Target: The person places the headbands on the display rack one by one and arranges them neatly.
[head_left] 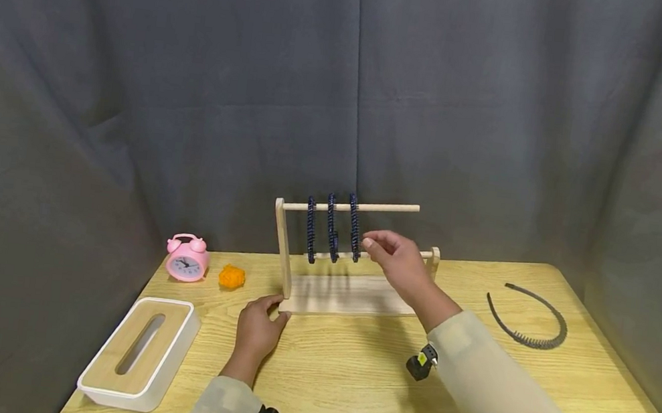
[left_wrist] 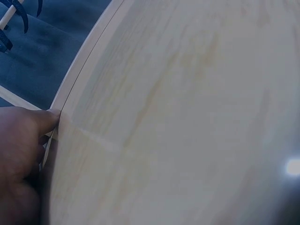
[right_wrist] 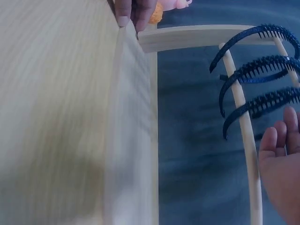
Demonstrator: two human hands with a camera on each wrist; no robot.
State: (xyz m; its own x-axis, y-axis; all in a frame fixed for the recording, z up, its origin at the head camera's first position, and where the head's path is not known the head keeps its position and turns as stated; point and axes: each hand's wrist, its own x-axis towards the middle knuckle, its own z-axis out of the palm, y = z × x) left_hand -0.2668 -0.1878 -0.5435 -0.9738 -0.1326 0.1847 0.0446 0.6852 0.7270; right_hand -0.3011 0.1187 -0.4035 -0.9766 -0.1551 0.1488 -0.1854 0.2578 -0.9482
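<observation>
A pale wooden stand (head_left: 352, 296) with an upper rod (head_left: 391, 207) and a lower rod stands on the table. Three dark blue toothed headbands (head_left: 355, 226) hang in a row over the upper rod, towards its left end. My left hand (head_left: 258, 329) grips the left front corner of the base, thumb at the front; the left wrist view shows part of that hand (left_wrist: 21, 159). Just right of the rightmost headband, my right hand (head_left: 399, 261) is raised with bent, loose fingers, a small gap between. In the right wrist view its fingers (right_wrist: 281, 136) lie close below that headband (right_wrist: 262, 104).
On the right of the table (head_left: 325, 381) lies a dark toothed headband (head_left: 541, 342). A pink alarm clock (head_left: 187, 260) and an orange fluffy ball (head_left: 231, 277) stand left of the stand. Nearer sits a white tissue box (head_left: 169, 364) with a wooden lid. Grey curtains (head_left: 258, 91) hang behind.
</observation>
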